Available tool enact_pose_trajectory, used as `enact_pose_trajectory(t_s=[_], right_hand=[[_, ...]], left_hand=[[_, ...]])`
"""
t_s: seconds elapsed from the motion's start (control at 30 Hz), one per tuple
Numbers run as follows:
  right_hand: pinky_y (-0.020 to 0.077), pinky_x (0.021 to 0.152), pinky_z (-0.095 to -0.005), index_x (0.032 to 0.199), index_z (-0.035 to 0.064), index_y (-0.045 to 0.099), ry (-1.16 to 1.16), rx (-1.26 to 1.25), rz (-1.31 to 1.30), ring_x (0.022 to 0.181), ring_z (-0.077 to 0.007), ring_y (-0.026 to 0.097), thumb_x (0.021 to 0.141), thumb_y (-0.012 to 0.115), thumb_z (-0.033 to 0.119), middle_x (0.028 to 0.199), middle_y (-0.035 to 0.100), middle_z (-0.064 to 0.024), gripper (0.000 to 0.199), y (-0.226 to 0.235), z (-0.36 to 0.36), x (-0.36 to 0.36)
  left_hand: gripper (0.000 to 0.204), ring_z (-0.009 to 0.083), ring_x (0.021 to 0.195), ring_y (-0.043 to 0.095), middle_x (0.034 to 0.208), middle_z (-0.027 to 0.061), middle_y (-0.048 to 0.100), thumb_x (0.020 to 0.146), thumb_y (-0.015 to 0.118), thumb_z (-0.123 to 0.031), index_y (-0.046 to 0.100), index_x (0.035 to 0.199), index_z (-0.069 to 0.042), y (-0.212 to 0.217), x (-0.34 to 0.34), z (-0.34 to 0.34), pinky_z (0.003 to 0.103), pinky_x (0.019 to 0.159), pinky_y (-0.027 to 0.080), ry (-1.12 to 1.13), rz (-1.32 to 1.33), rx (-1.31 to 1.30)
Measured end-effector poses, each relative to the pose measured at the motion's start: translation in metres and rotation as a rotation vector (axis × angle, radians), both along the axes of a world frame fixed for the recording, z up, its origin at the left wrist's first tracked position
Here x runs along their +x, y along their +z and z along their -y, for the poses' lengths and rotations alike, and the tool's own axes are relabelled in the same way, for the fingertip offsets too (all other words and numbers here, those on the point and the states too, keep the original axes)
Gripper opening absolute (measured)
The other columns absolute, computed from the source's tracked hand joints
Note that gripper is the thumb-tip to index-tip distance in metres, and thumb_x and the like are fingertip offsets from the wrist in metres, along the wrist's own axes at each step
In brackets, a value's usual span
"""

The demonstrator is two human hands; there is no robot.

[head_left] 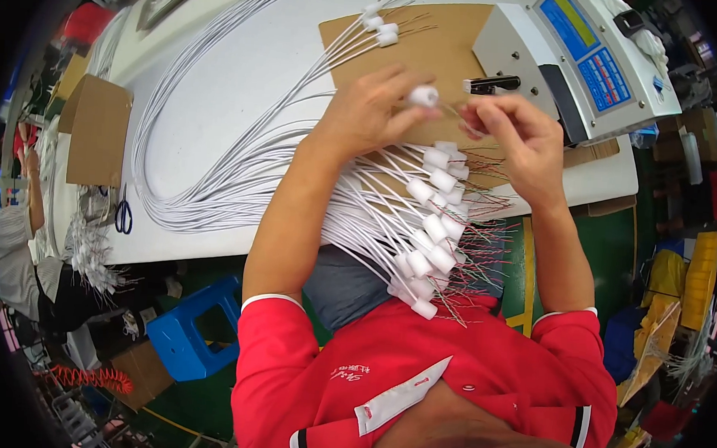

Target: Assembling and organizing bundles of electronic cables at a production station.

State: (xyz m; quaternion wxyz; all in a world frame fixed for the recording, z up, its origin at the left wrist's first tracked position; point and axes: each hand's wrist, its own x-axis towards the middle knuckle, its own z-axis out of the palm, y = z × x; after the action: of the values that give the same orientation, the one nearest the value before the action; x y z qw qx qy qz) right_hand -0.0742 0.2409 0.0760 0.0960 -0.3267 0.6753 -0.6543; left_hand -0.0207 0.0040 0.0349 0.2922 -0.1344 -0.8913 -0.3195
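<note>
Now, we have a white cylinder (422,97) pinched to the left of the machine (574,61)!

Here we go, just left of the machine: our left hand (364,111) grasps the cylinder between thumb and fingers, and thin wires (452,109) reach out toward our right hand (529,140). That right hand works on our side of the machine, thumb and forefinger drawn together by the wires; with this blur, we can't tell whether it truly grips them.

It's a tight lane, folks: a narrow gap between our hands, and the machine's casing near the right one. Below, a brown cardboard sheet (453,46) runs leftward from the machine, its bare stretch giving us room beyond our fingers. Closer to us than the machine, a thick heap of cable ends (435,228) spills over the near edge of the table (218,115), crowding that side. White cables (185,211) sweep well left of the machine and curve back, and inside their loop the tabletop lies open. Farther left of the machine sit dark scissors (123,215), close to the table's near edge. On our side of the machine, the table's right end gives way to green floor (551,262).
</note>
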Motion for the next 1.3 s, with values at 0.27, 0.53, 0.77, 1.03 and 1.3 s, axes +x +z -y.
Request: enact_pose_trajectory(t_s=[0.27,0.53,0.77,1.03,1.3], right_hand=[[0.0566,0.081,-0.0335,0.103,-0.0041,0.071,0.259,0.385,-0.189,0.088,-0.0201,0.071,0.092,0.066,-0.001,0.101,0.075,-0.0126,0.013,-0.001,-0.041,0.02],[0.0525,0.087,-0.0364,0.098,-0.001,0.07,0.272,0.412,-0.396,0.095,-0.0257,0.069,0.082,0.071,-0.001,0.099,0.074,-0.0127,0.016,0.017,-0.049,0.013],[0.0521,0.088,-0.0362,0.098,-0.001,0.07,0.144,0.359,-0.423,0.095,-0.0252,0.069,0.083,0.073,0.002,0.099,0.075,-0.0126,0.016,0.022,-0.04,0.005],[0.0525,0.086,-0.0357,0.098,-0.0015,0.07,0.161,0.393,-0.4,0.095,-0.0251,0.069,0.084,0.074,0.002,0.098,0.075,-0.0127,0.015,0.015,-0.036,0.005],[0.0531,0.083,-0.0363,0.098,-0.0019,0.071,0.251,0.419,-0.376,0.092,-0.0259,0.068,0.084,0.074,0.003,0.096,0.074,-0.0124,0.015,0.013,-0.031,0.006]], left_hand=[[0.032,0.0282,0.098,0.067,0.103,0.0137,0.071,0.091,0.074,-0.022,0.072,0.117,-0.004,-0.013,-0.011,0.04,0.041,0.087,0.053,0.362,0.006,0.025],[0.02,0.0352,0.089,0.07,0.097,0.0157,0.075,0.085,0.076,-0.018,0.077,0.099,-0.004,-0.038,-0.014,0.089,0.046,0.081,0.055,0.764,0.403,0.085],[0.022,0.0308,0.09,0.071,0.094,0.0133,0.076,0.089,0.071,-0.022,0.076,0.102,-0.005,-0.041,-0.017,0.096,0.041,0.082,0.055,0.811,0.414,0.068],[0.017,0.0363,0.086,0.07,0.091,0.0177,0.074,0.089,0.07,-0.018,0.073,0.095,-0.002,-0.022,-0.013,0.071,0.045,0.079,0.054,0.561,0.325,0.238],[0.015,0.0371,0.086,0.069,0.089,0.0198,0.073,0.09,0.07,-0.015,0.072,0.094,0.0,-0.038,-0.019,0.078,0.046,0.079,0.054,0.644,0.299,0.079]])
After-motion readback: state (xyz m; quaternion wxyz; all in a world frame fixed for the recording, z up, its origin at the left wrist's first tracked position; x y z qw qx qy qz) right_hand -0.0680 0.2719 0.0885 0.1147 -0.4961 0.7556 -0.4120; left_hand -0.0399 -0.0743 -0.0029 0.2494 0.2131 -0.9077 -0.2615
